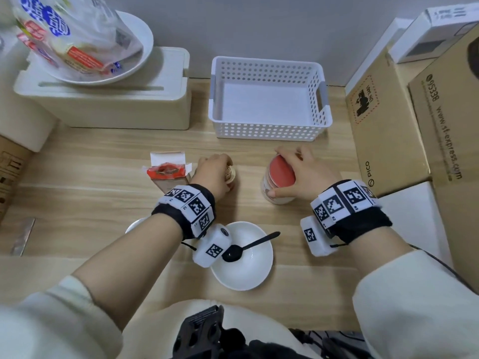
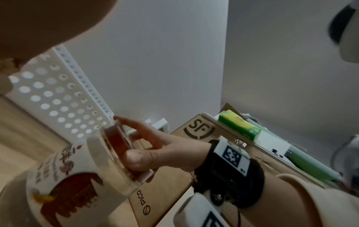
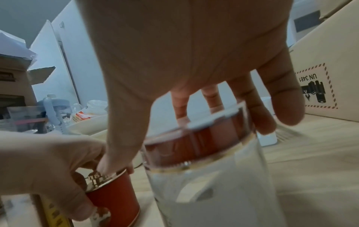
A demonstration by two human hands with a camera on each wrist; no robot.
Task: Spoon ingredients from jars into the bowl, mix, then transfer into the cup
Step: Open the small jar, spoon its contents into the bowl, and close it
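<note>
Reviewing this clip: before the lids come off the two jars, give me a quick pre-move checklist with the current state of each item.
1. Right hand grips the red lid of the tall jar: ok.
2. Left hand grips the small red tin: ok.
3. Bowl sits near the person, upright: ok.
4. Black spoon rests in the bowl, within reach: ok.
5. Either lid already loosened: cannot tell.
6. Cup located: cannot tell.
</note>
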